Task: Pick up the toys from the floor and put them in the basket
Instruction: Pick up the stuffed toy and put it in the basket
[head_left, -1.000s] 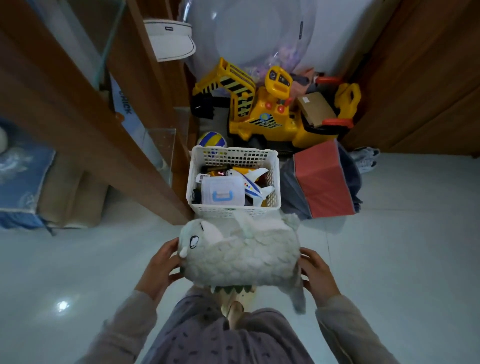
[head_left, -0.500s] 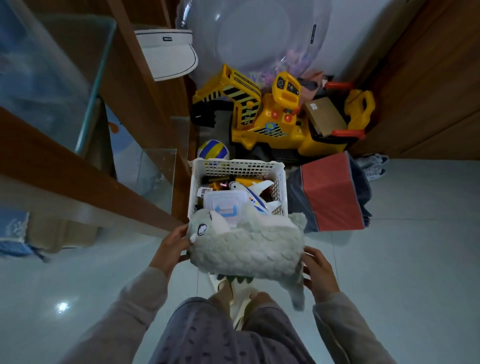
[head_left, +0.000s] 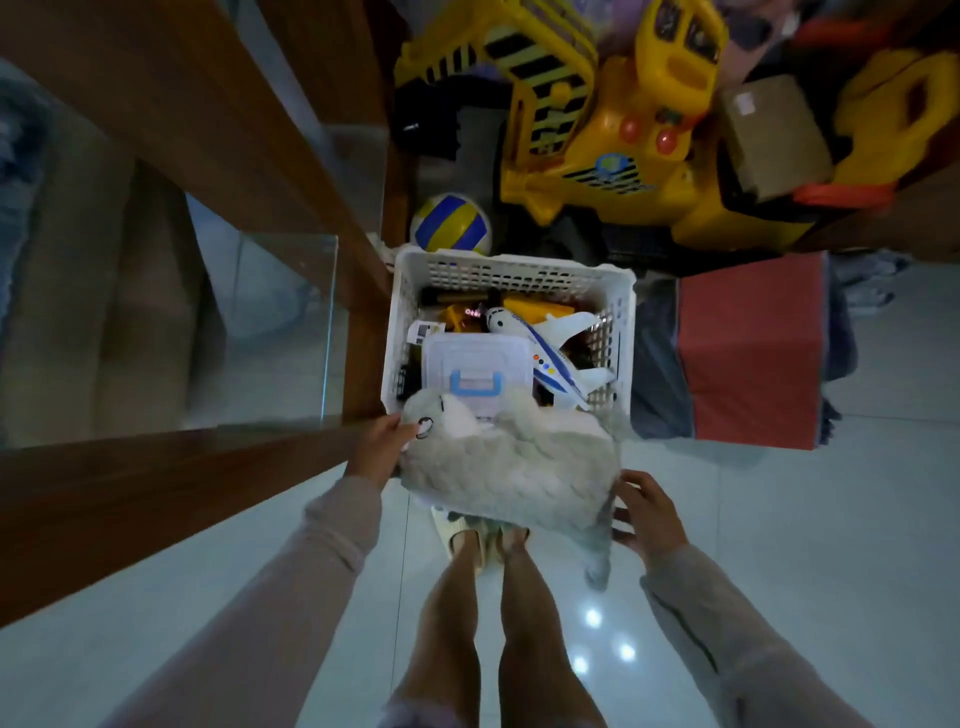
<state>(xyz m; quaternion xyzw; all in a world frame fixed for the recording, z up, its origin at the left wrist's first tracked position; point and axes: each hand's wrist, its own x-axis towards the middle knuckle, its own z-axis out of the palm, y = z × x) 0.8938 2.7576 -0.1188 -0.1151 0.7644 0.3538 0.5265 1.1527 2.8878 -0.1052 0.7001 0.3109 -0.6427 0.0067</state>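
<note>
A big grey-white plush sheep (head_left: 511, 460) lies across the near edge of the white slotted basket (head_left: 511, 270), its head at the left over the basket's near rim. My left hand (head_left: 382, 447) holds it at the head. My right hand (head_left: 649, 514) is at its rear end with fingers spread, touching the fur. Inside the basket lie a white toy airplane (head_left: 545, 353), a clear box with a blue clasp (head_left: 475, 366) and several small yellow toys.
A wooden shelf frame with glass panels (head_left: 283, 322) stands close on the left. Behind the basket are a yellow ride-on excavator (head_left: 597, 130) and a striped ball (head_left: 451, 223). A red box (head_left: 753, 353) stands right of the basket. My feet (head_left: 483, 540) are on pale tiles.
The plush sheep has moved forward from in front of the basket to over its near rim. The camera has come closer and tilted further down.
</note>
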